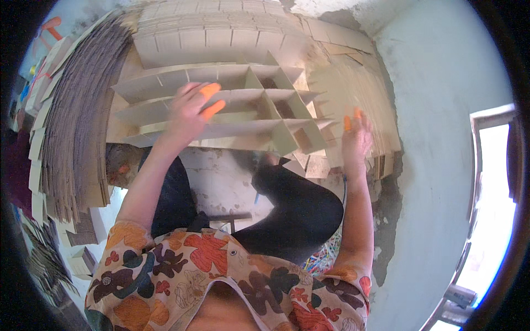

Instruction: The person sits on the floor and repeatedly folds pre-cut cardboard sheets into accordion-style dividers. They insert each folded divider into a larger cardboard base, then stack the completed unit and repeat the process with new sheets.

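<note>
A partly slotted cardboard divider grid [270,91] lies in front of me, with three long strips crossed by two shorter ones at its right end. Over the left half of the long strips is my left hand [190,110], slightly blurred, its orange-covered thumb and finger apart with nothing visible between them. My right hand [358,138], also with orange finger covers, hovers at the near side of a pile of cardboard strips [353,94] to the right of the grid. Its fingers look stretched out and nothing shows in them, though motion blurs them.
Long slotted cardboard strips [210,44] stand stacked behind the grid. A tall bank of cardboard sheets [83,110] fills the left side. A pale wall [441,110] rises close on the right. Colourful shredded scraps [324,255] lie below by my right knee.
</note>
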A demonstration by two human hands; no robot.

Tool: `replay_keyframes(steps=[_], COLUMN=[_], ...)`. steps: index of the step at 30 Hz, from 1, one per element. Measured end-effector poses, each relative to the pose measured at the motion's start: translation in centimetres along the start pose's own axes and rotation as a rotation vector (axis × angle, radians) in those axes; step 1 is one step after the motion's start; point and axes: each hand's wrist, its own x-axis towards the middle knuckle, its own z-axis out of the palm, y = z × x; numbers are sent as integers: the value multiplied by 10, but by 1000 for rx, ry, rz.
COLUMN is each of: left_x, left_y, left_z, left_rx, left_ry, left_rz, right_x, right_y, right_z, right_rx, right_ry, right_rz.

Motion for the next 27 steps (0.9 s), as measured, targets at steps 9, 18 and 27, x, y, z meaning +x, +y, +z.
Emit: replay_keyframes(steps=[9, 18, 27], left_x=[-40, -44, -47], left_y=[3, -1, -1], left_z=[-29, -19, -11], left_rx=[86, 45, 23], left_ry=[-96, -108, -140], left_rz=[-91, -68, -76], right_x=[-42, -25, -17], right_y=[38, 38, 44], right_z=[25, 26, 26], right_rx=[-268, -225, -110], right_ry=[-356, -388, -328], right_rz=[291, 471, 443])
